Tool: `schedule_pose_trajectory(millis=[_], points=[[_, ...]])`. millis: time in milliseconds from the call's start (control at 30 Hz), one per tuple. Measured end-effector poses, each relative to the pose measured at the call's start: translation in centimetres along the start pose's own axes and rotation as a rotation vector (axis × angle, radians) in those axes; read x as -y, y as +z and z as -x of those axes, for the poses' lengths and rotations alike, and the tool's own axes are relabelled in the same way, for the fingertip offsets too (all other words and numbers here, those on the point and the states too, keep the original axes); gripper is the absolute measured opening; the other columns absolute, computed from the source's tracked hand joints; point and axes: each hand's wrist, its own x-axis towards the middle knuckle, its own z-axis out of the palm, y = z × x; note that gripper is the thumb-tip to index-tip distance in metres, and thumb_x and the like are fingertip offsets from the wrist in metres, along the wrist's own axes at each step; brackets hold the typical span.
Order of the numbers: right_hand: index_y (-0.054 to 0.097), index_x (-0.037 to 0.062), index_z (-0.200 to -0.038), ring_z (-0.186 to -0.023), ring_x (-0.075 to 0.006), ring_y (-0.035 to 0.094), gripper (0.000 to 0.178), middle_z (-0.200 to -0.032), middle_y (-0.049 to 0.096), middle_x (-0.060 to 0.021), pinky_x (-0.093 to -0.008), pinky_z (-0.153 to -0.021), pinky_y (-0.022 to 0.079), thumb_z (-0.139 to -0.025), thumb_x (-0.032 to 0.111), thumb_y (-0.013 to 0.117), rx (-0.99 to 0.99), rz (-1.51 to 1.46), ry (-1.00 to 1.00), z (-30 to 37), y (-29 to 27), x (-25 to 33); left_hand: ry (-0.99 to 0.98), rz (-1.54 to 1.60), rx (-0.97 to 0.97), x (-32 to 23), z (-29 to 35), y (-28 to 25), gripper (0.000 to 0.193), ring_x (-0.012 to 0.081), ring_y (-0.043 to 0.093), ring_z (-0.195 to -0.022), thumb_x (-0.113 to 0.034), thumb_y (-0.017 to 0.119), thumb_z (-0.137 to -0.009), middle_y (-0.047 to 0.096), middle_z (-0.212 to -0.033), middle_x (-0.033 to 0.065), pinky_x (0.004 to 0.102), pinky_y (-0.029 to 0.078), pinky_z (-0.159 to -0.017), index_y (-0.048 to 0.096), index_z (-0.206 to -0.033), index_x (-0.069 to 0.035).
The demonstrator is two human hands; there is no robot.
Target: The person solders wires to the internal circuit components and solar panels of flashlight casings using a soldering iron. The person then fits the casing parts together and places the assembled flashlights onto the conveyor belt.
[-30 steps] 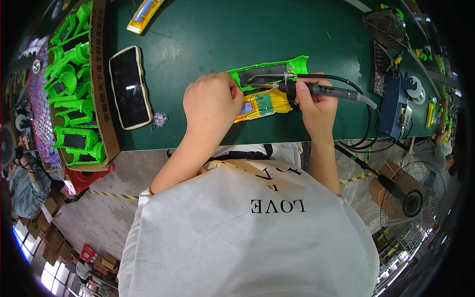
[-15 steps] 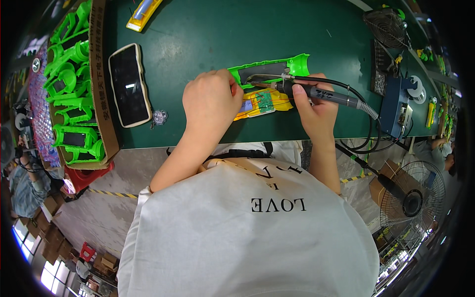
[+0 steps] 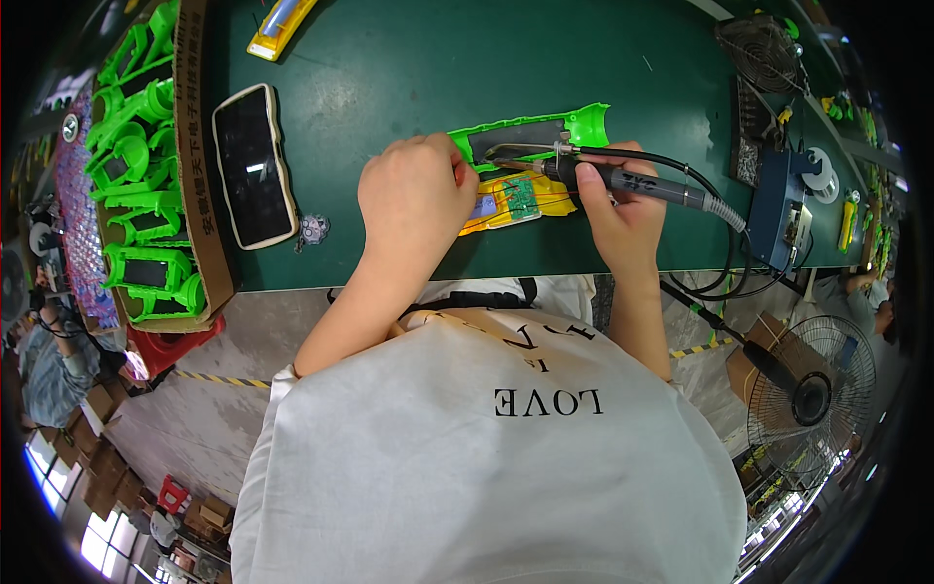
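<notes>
Beside the green shell (image 3: 586, 121), the right hand (image 3: 619, 206) grips a marked soldering iron (image 3: 650, 187); the left hand (image 3: 411, 190) curls, any contents indeterminable. Near side of shell: yellow casing (image 3: 556, 198); well left: lettered carton (image 3: 200, 175).

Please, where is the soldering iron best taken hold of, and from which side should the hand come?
Probably by the front of its dark handle, coming from the right and near side, as the right hand holds it. The handle is thick and rounded; the thin metal tip points left and is likely better avoided. The cord leaves at the right end.
</notes>
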Motion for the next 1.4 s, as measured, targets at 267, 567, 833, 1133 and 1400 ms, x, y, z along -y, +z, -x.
schedule_pose_trajectory(millis=[267,567,833,1133,1400], points=[[0.057,-0.0025,-0.083,-0.068,-0.0059,0.049,0.010,-0.081,0.052,-0.0013,-0.0177,-0.059,0.039,-0.077,0.004,0.060,-0.026,-0.075,0.125,0.1,-0.5,0.7,0.042,0.024,-0.059,0.0,0.0,0.1,0.006,0.0234,0.056,-0.058,-0.011,0.061,-0.062,0.056,-0.058,0.0083,0.0347,0.043,-0.052,0.059,-0.062,-0.006],[0.053,0.0005,-0.087,-0.060,-0.0038,0.046,0.009,-0.075,0.052,-0.0038,-0.0163,-0.053,0.039,-0.079,0.002,0.056,-0.154,-0.202,0.146,0.0,-1.7,0.5,0.012,-0.009,-0.005,0.0,0.0,0.1,0.008,0.0251,0.058,-0.062,-0.013,0.061,-0.065,0.060,-0.066,0.0083,0.0347,0.046,-0.055,0.061,-0.067,-0.006],[0.051,-0.0019,-0.090,-0.054,-0.0062,0.041,0.015,-0.065,0.051,-0.0046,-0.0172,-0.049,0.032,-0.086,0.012,0.050,-0.323,-0.341,0.076,-1.4,-2.8,-1.3,0.028,0.028,-0.040,0.1,0.0,0.2,0.006,0.0238,0.056,-0.059,-0.011,0.061,-0.063,0.057,-0.059,0.0079,0.0353,0.043,-0.054,0.059,-0.063,-0.006],[0.051,0.0003,-0.090,-0.055,-0.0067,0.041,0.015,-0.063,0.047,-0.0014,-0.0288,-0.072,0.047,-0.088,0.014,0.046,-0.351,-0.576,0.197,-3.4,-2.6,-3.1,0.058,-0.044,0.003,-0.5,0.3,-1.0,0.010,0.0244,0.056,-0.063,-0.015,0.060,-0.071,0.059,-0.065,0.0072,0.0346,0.045,-0.058,0.061,-0.071,-0.005],[0.050,0.0007,-0.092,-0.054,-0.0055,0.041,0.013,-0.064,0.047,-0.0011,-0.0270,-0.068,0.049,-0.088,0.013,0.047,-0.309,-0.615,0.231,-3.6,-1.6,-3.8,0.288,0.102,-0.040,-2.0,-0.2,-1.8,0.012,0.0245,0.055,-0.071,-0.011,0.064,-0.069,0.059,-0.076,0.0077,0.0336,0.043,-0.061,0.059,-0.078,-0.004]])
